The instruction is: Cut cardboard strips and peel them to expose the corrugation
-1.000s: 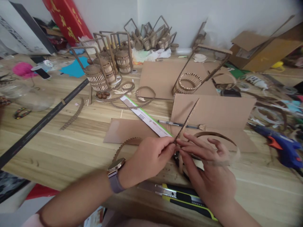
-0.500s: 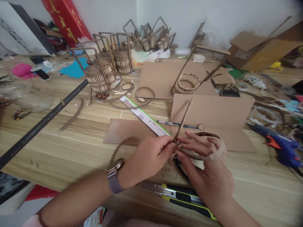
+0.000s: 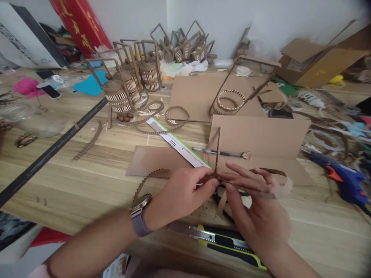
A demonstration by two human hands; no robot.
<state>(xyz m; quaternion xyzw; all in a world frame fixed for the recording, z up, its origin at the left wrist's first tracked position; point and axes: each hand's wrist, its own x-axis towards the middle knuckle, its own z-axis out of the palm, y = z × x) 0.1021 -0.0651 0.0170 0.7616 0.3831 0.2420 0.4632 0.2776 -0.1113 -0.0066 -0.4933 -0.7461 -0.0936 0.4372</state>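
My left hand (image 3: 185,191), with a watch on its wrist, pinches a narrow brown notched strip (image 3: 218,148) between thumb and fingers. One part of the strip stands up from the fingertips; a curved length (image 3: 142,184) shows behind the wrist. My right hand (image 3: 257,210) is just right of it, with thumb and forefinger closed on a thin brown band near the strip and the other fingers stretched out. The exact contact at the fingertips is small and partly hidden. Below the hands lies a yellow and black cutter (image 3: 223,239).
Folded cardboard (image 3: 261,135), a pen (image 3: 203,151) and a white-green strip (image 3: 179,143) lie ahead. A blue glue gun (image 3: 344,177) is at right. Small lidded baskets (image 3: 117,96) stand at back left, an open basket (image 3: 231,102) at centre back.
The upright part of the strip has swung left and now stands nearly straight. My right hand has shifted slightly right, and a loose band end now hangs below its fingers.
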